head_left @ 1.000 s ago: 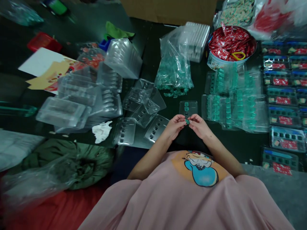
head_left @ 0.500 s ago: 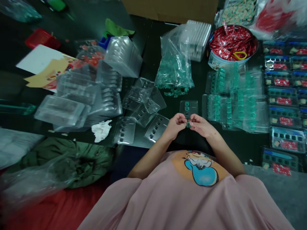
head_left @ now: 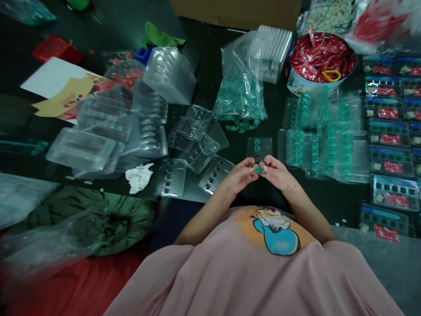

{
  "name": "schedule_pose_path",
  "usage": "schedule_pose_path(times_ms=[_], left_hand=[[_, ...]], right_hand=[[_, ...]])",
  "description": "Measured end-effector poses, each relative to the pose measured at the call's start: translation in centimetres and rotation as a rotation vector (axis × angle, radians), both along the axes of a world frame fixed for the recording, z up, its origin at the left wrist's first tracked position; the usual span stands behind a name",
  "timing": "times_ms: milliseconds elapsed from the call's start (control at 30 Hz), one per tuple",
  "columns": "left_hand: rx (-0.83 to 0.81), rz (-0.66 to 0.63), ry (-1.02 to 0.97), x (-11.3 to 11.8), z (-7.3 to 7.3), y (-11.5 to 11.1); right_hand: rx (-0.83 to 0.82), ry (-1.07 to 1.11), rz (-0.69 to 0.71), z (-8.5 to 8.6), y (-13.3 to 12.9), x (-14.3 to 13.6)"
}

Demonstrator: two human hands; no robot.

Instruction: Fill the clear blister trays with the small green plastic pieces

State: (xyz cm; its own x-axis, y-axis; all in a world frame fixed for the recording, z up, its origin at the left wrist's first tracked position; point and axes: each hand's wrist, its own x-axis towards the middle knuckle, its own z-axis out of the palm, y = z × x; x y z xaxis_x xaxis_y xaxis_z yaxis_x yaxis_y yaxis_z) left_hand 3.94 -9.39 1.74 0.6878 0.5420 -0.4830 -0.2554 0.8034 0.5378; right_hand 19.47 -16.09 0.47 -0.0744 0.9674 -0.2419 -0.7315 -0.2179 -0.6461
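Between the fingertips of both hands is a small green translucent plastic piece [head_left: 259, 170]. My left hand [head_left: 245, 172] pinches it from one side and my right hand [head_left: 273, 170] from the other. Just beyond my fingers lies a clear plastic blister tray [head_left: 251, 144] with a green piece set in its upper part; its near end is hidden by my hands. Farther back, a clear bag [head_left: 237, 94] of green pieces lies with its mouth toward me, and loose green pieces [head_left: 242, 125] spill out there.
Filled green trays [head_left: 332, 149] overlap at the right, beside rows of packed trays [head_left: 388, 164]. A round tin [head_left: 297, 83] holds red packets and yellow-handled scissors [head_left: 330, 76]. Empty clear trays [head_left: 85, 149] pile up at the left, near a crumpled white tissue [head_left: 138, 177].
Both hands have drawn slightly back from the tray, and the green piece between my fingertips now shows more plainly. The view has shifted slightly.
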Motion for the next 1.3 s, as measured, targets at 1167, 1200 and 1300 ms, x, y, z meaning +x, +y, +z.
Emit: schedule_pose_path(times_ms=[1167,1200,1300], left_hand=[[0.331,-0.038,0.242,-0.6,0.2,0.6],[0.304,-0.037,0.227,-0.6,0.2,0.6],[0.237,-0.033,0.186,-0.6,0.0,0.5]], right_hand=[[0.192,-0.855,0.022,0.1,-0.2,0.6],[0.195,-0.887,0.008,0.2,-0.2,0.4],[0.191,-0.960,-0.043,0.7,-0.3,0.0]])
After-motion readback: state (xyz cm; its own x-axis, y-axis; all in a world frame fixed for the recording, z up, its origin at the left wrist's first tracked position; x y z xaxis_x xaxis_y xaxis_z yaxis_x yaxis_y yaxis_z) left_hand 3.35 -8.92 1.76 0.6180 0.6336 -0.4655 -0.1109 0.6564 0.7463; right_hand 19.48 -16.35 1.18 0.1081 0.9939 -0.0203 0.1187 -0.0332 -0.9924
